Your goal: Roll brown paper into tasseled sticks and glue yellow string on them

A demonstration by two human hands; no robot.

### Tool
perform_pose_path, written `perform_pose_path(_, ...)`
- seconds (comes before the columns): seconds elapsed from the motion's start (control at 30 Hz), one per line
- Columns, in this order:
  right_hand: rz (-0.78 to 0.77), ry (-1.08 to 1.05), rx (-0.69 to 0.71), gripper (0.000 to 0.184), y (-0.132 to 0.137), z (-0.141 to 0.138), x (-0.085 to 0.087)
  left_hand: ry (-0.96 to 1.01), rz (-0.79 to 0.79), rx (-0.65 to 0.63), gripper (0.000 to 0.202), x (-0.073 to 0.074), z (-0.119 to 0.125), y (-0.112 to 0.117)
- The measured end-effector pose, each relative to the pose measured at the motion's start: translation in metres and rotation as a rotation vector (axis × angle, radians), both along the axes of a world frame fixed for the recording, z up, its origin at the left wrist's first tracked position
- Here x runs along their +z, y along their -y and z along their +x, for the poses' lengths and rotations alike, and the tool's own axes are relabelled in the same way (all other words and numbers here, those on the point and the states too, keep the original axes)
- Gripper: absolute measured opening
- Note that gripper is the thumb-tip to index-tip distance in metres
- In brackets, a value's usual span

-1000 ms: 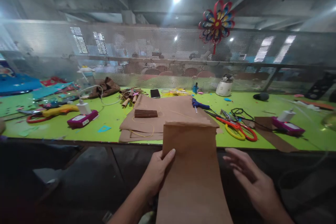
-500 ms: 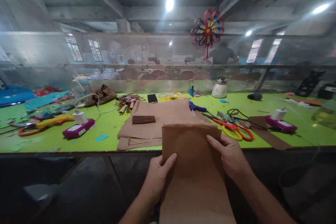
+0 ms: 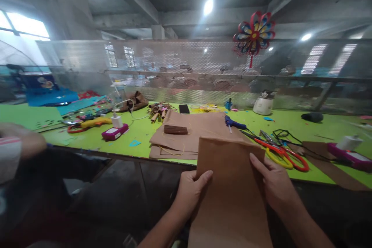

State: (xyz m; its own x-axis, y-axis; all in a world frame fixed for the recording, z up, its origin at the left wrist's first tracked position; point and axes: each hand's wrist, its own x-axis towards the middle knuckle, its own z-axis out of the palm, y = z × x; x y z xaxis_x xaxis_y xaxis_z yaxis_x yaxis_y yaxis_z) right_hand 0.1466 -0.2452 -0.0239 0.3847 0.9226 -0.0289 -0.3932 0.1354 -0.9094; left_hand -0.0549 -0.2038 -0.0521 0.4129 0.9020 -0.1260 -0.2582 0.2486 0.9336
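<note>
At the far left, a co-worker's arm point(image 3: 27, 139) is blurred at the green table point(image 3: 87, 141); behind it, any writing on a dark blue printed item point(image 3: 40, 80) is too blurred to read; next lies a yellow glue gun point(image 3: 95, 122), then a purple power block point(image 3: 112, 134) bearing a white adapter point(image 3: 117, 121), its markings too small to make out; a clear cup point(image 3: 119, 93) with a straw stands behind, its contents unclear. A dark brown bundle point(image 3: 175, 129) lies crosswise on stacked brown sheets point(image 3: 203, 118); the left hand point(image 3: 190, 190) pinches the left edge of a brown paper strip point(image 3: 231, 190), thumb on its face; the strip is in front of the table, its long axis running away from the wearer, its squared end towards the stack. Beyond its far end lies a blue glue gun point(image 3: 236, 124); a white bottle point(image 3: 264, 104) stands upright under a dark lid, its contents hidden; the right hand point(image 3: 276, 182) grips the strip's right edge, thumb on top; just beyond are scissors point(image 3: 300, 162) with orange handles, then another purple power block point(image 3: 350, 158).
</note>
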Motion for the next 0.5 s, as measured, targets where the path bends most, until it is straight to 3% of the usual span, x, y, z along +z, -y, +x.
perform_pose_path(0.27, -0.045, -0.029, -0.058, 0.042, -0.0008, -0.0001, -0.0059, 0.054, -0.017, -0.02, 0.044, -0.0036, 0.0005, 0.0021)
perform_pose_path(0.5, -0.054, 0.039, -0.049, 0.038, 0.0011, -0.004, 0.0011, 0.01, 0.01, -0.023, 0.045, -0.0056, -0.0015, 0.001)
